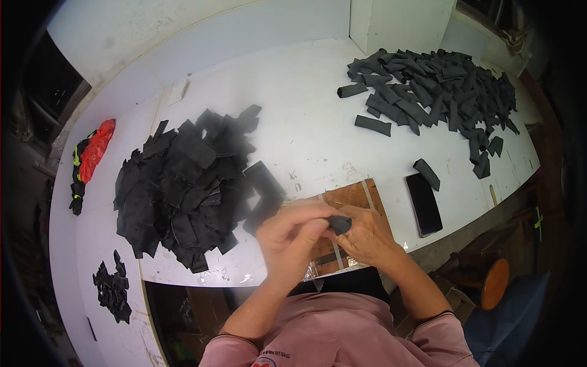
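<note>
Flat black fabric pieces point(183, 183) sit left, rolled black tubes point(440, 92) far right. Your left hand point(290, 238) and right hand point(367, 235) both pinch one small black piece point(339, 224) over the wooden board point(354, 196), fingers curled tight around it. Keep the edges lined up and the roll snug, thumbs pressing evenly.

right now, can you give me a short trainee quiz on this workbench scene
1. True or false: both hands grip one small black fabric piece.
2. Which lies at the person's far right on the white table? A) heap of flat black fabric cut-outs B) pile of rolled black fabric tubes
3. What flat black rectangular device lies right of the brown wooden board?

Key: 1 true; 2 B; 3 a black phone.
</note>
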The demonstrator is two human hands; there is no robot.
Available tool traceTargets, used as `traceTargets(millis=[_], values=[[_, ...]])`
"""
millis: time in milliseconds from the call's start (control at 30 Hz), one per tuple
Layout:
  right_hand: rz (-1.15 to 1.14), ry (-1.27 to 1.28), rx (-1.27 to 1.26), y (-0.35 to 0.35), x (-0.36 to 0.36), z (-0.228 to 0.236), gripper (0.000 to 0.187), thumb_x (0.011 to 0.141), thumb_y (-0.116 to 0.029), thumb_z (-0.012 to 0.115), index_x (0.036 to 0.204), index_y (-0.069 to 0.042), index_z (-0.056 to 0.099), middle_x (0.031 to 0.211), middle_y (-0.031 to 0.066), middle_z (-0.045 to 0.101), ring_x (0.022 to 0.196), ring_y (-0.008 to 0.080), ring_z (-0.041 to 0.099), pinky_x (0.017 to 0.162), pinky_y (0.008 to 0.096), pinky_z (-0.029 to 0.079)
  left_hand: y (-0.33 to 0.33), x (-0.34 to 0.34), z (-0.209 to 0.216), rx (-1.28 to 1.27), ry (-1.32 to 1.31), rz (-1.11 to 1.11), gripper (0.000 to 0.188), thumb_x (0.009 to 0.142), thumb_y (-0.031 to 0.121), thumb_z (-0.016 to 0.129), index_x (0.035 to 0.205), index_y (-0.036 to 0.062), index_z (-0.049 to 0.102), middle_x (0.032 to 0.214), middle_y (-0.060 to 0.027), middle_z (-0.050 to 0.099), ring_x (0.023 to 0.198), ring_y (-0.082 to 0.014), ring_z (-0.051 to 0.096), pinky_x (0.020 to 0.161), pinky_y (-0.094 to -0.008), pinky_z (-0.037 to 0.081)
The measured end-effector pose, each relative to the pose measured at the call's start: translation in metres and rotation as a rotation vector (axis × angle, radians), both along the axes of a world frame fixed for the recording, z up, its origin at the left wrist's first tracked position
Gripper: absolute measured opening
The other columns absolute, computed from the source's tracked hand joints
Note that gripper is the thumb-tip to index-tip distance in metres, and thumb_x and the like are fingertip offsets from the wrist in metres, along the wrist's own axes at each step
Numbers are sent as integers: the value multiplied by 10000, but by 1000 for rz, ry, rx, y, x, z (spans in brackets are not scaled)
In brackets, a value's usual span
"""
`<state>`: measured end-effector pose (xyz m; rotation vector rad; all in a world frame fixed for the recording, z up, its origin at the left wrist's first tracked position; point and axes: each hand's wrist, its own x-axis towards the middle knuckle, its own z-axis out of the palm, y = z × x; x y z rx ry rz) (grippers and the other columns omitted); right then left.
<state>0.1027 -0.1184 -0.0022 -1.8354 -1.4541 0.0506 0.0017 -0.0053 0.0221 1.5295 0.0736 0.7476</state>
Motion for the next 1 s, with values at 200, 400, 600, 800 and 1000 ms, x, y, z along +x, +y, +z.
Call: traceTargets(millis=[200, 400, 600, 800, 1000], values=[[-6, -18, -163, 2, -1, 0, 285, 769, -278, 607, 676, -17, 542, 609, 124, 529, 598, 305, 544, 535, 382, 429, 10, -2, -16, -650, -223, -136, 139, 851, 164, 550, 904, 35, 547, 861, -116, 587, 901, -261, 532, 845, -387, 408], [6, -2, -89, 1, -2, 5, 306, 796, -259, 591, 651, 0, 518, 604, 128, 506, 570, 308, 515, 526, 383, 415, 14, -4, -13, -590, -216, -110, 153, 850, 170, 553, 875, 18, 553, 866, -119, 585, 882, -247, 528, 838, -374, 408], [31, 131, -91, 3, 8, 11, 261, 780, -266, 605, 689, -23, 584, 559, 100, 537, 511, 257, 540, 490, 341, 421, 26, -2, -31, -166, 80, 324, 151, 880, 93, 479, 886, -34, 561, 895, -137, 603, 829, -188, 559, 783, -328, 428], [-223, 885, 406, 19, 68, 43, 466, 888, -416, 416, 761, 4, 573, 496, -16, 449, 439, 51, 390, 442, 202, 317, 94, -6, -112, 685, 756, 721, 308, 737, 158, 625, 998, 2, 573, 874, -181, 587, 864, -348, 534, 767, -414, 429], [-134, 930, -159, -22, -30, -20, 175, 850, -173, 533, 804, -9, 574, 578, 18, 506, 527, 99, 490, 497, 217, 408, 109, -21, -120, 279, 842, 444, 178, 664, 107, 678, 758, -20, 597, 768, -148, 613, 706, -268, 594, 653, -340, 460]])
